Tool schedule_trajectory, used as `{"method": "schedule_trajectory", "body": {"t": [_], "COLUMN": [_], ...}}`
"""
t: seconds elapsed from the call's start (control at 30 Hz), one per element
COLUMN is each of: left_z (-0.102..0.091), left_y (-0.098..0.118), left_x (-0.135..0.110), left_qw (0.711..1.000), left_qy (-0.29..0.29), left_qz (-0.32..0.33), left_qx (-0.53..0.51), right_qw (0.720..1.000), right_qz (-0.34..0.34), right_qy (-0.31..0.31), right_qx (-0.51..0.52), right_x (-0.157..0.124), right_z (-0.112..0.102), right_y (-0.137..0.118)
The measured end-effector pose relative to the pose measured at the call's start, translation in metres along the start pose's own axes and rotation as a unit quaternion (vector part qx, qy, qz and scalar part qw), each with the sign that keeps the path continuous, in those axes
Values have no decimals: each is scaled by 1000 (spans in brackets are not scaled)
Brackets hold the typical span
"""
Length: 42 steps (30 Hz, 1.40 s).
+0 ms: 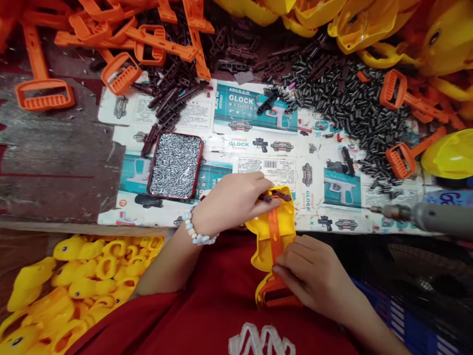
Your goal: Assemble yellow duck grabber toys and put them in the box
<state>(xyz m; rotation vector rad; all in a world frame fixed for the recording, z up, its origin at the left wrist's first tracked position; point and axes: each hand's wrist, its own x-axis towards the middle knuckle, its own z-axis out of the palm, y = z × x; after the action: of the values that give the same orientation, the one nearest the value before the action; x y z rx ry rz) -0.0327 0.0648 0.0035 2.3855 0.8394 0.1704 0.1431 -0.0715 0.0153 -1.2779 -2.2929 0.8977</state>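
Note:
My left hand (231, 199), with a bead bracelet on its wrist, pinches a small dark brown plastic piece (275, 196) at the top of a yellow duck-shaped shell (266, 236). An orange handle strip (275, 234) lies inside the shell, running down to its grip (275, 294). My right hand (314, 276) presses its fingers on the lower part of the orange strip and steadies the shell over my lap.
A red-rimmed tray of small silver screws (175, 165) lies left of my hands on printed cardboard (258, 123). Piles of orange handles (121, 44), dark brown pieces (173, 93), black pins (351, 108) and yellow shells (369, 19) lie beyond. A power screwdriver (424, 216) hangs right. Yellow ducks (74, 286) fill a bin lower left.

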Motion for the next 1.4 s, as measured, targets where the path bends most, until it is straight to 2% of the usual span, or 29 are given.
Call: {"method": "schedule_trajectory", "body": {"t": [0.03, 0.1, 0.17, 0.2, 0.23, 0.27, 0.33, 0.43, 0.5, 0.57, 0.6, 0.63, 0.7, 0.77, 0.9, 1.07, 1.2, 1.33, 1.4], "left_z": [2, 6, 8, 8, 7, 6, 4, 4, 5, 7, 8, 9, 10, 10, 10, 11, 11, 9, 11], "left_y": [-2, -5, -8, -9, -10, -11, -12, -11, -9, -6, -5, -4, -1, 1, 4, 8, 12, 11, 9], "left_x": [-1, -5, -8, -10, -12, -13, -14, -13, -11, -9, -8, -7, -6, -6, -7, -7, -12, -24, -30], "left_qw": [999, 994, 984, 981, 978, 977, 978, 977, 973, 969, 968, 967, 965, 963, 962, 963, 962, 976, 972], "left_qy": [27, 101, 169, 191, 202, 205, 196, 189, 202, 215, 217, 217, 215, 217, 215, 205, 196, 168, 185], "left_qz": [8, 11, -7, -21, -36, -49, -73, -99, -110, -118, -122, -128, -143, -156, -164, -171, -188, -125, -106], "left_qx": [-17, -43, -49, -43, -35, -29, -23, -17, -3, 14, 21, 27, 37, 42, 43, 39, 19, -60, -100], "right_qw": [1000, 993, 965, 953, 939, 912, 891, 891, 911, 945, 971, 982, 990, 991, 989, 989, 984, 985, 984], "right_qz": [0, 8, 47, 71, 108, 169, 222, 246, 228, 176, 113, 57, 5, -24, -19, -16, -3, 28, 35], "right_qy": [19, 98, 208, 233, 243, 236, 229, 209, 187, 166, 170, 160, 110, 85, 95, 105, 142, 162, 163], "right_qx": [-5, -60, -155, -181, -218, -290, -324, -320, -287, -219, -127, -85, -86, -98, -111, -103, -109, -58, -63], "right_x": [4, 17, 34, 44, 54, 63, 80, 94, 94, 88, 83, 78, 69, 63, 63, 68, 75, 76, 74], "right_z": [-5, -19, -36, -44, -52, -60, -73, -87, -90, -86, -81, -75, -59, -42, -24, -24, -21, -16, -14], "right_y": [5, 21, 47, 62, 78, 95, 124, 145, 135, 108, 91, 73, 41, 22, 20, 22, 16, 15, 14]}}
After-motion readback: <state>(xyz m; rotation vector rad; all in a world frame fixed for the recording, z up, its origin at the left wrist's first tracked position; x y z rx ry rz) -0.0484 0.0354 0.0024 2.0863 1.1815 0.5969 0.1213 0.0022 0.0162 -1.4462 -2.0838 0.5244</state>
